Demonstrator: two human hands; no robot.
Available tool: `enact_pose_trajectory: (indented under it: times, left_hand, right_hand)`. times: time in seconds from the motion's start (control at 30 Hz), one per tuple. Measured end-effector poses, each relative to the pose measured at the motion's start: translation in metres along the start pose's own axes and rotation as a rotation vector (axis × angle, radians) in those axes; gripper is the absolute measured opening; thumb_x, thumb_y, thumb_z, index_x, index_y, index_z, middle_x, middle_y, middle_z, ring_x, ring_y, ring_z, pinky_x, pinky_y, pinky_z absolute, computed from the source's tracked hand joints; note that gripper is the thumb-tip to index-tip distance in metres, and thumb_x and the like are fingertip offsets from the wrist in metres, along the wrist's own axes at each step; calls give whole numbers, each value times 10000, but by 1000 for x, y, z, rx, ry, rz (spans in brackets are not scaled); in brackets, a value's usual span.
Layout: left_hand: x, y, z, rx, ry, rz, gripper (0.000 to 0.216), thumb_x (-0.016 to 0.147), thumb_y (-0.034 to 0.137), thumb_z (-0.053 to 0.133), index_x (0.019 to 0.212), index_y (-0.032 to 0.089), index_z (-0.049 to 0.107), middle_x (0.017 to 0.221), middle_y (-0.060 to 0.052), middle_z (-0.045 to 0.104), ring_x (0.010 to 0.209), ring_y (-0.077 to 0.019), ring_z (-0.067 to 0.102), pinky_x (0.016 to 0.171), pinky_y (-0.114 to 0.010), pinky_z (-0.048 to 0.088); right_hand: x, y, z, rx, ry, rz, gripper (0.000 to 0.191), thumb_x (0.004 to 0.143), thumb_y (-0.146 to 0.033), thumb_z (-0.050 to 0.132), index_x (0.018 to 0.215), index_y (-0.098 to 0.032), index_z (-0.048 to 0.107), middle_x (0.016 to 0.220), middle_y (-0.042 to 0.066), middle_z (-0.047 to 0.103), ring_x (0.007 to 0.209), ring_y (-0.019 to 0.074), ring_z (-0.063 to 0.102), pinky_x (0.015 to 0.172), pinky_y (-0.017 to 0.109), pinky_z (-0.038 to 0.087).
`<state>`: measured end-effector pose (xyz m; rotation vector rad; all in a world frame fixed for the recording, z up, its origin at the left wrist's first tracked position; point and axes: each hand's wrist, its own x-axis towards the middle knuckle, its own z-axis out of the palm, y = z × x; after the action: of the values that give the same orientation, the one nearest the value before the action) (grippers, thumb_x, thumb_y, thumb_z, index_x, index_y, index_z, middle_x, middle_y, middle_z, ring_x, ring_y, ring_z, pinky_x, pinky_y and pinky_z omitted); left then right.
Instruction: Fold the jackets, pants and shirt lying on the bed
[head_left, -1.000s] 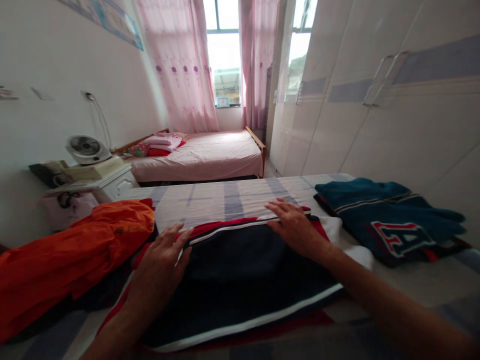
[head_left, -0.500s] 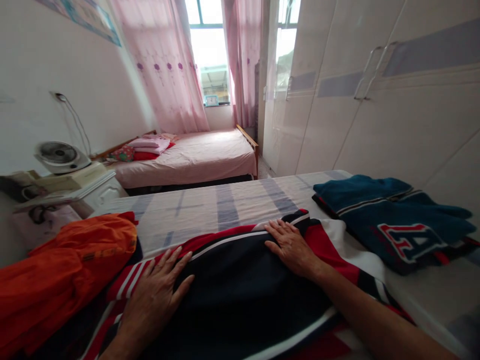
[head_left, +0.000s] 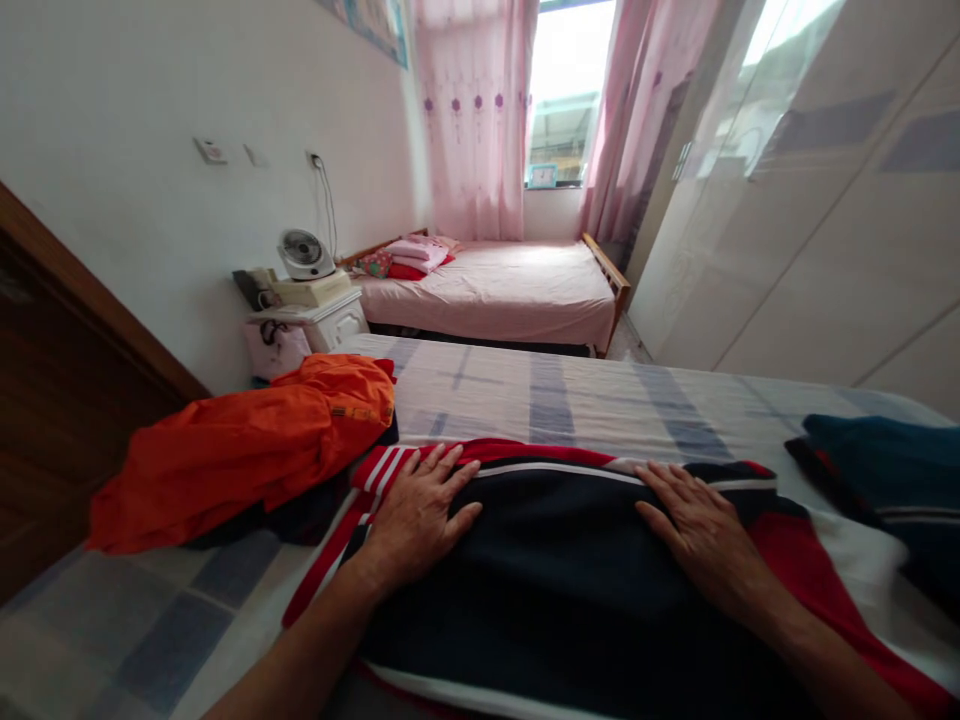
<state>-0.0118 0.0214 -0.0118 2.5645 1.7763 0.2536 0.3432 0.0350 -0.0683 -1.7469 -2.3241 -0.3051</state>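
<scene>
A navy garment [head_left: 555, 580] with red and white panels and white piping lies spread before me on a checked bed sheet [head_left: 480, 395]. My left hand [head_left: 424, 515] rests flat on its upper left part, beside the striped red edge, fingers spread. Flat on the upper right part lies my right hand [head_left: 697, 525], fingers stretched out, close to the white piping. Neither hand grips the cloth. To the left is a heap of orange clothing [head_left: 255, 450] with dark cloth under it. A folded teal garment [head_left: 885, 470] sits at the right, partly cut off by the frame.
Beyond this bed stands a second bed [head_left: 510, 290] with a pink sheet and folded bedding [head_left: 412, 255]. A small fan [head_left: 304, 252] tops boxes on a white cabinet [head_left: 341, 320]. White wardrobes [head_left: 795, 250] line the right; a brown door [head_left: 60, 400] is at left.
The view has swung left, so the door now shows and the teal garment is mostly out of frame. Both hands remain flat on the navy garment.
</scene>
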Motion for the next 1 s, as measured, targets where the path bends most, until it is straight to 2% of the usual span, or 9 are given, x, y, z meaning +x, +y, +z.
enact_pose_trajectory:
  times: [0.3,0.43,0.57,0.67,0.73,0.87,1.0]
  left_hand:
    - [-3,-1,1,-68,34,-4,513,871,516,422,1328,287,464,1441,-71,403,1345,-272,313,1098,-491,211]
    - [-3,-1,3,-99,54,-4,508,872,514,422,1317,276,479,1427,-75,425,1336,-273,331,1098,-490,215]
    - [-2,-1,-1,-207,108,-26,475,893,467,405,1291,233,512,1402,-77,458,1317,-237,366,1107,-432,236]
    - [-7,-11,-11,-299,192,-118,456,908,424,376,1266,188,534,1384,-84,477,1284,-195,412,1083,-343,298]
    - [-16,-24,-19,-292,233,-220,471,901,429,375,1259,166,533,1376,-94,483,1281,-201,413,1076,-336,304]
    - [-44,-58,-32,-253,141,-459,539,890,487,332,1244,130,526,1272,-139,566,1187,-244,506,1008,-358,361]
    - [-67,-74,-38,-251,67,-535,521,881,498,318,1143,135,584,1119,-145,649,1022,-253,605,885,-336,427]
  right_hand:
    - [2,7,5,-48,-14,-61,625,900,-521,182,1308,-180,511,1371,75,486,1305,275,373,1057,455,297]
    - [3,6,5,-56,-24,-30,616,901,-509,187,1318,-180,500,1364,70,494,1301,264,381,1060,443,300]
    - [4,6,4,-61,-41,-25,603,905,-496,201,1311,-172,506,1369,74,487,1307,264,372,1068,443,288]
    - [4,6,6,-64,-24,-16,588,907,-491,210,1317,-183,499,1365,68,492,1299,255,385,1070,438,289]
    - [4,7,8,-64,-12,-16,579,908,-487,215,1318,-191,496,1362,63,497,1294,251,394,1069,437,291]
    - [4,10,12,-67,8,-42,571,906,-478,225,1310,-189,504,1350,69,511,1285,262,403,1054,446,308]
    - [3,14,17,-70,54,-114,541,904,-457,228,1266,-207,543,1347,64,515,1284,269,400,1040,449,321]
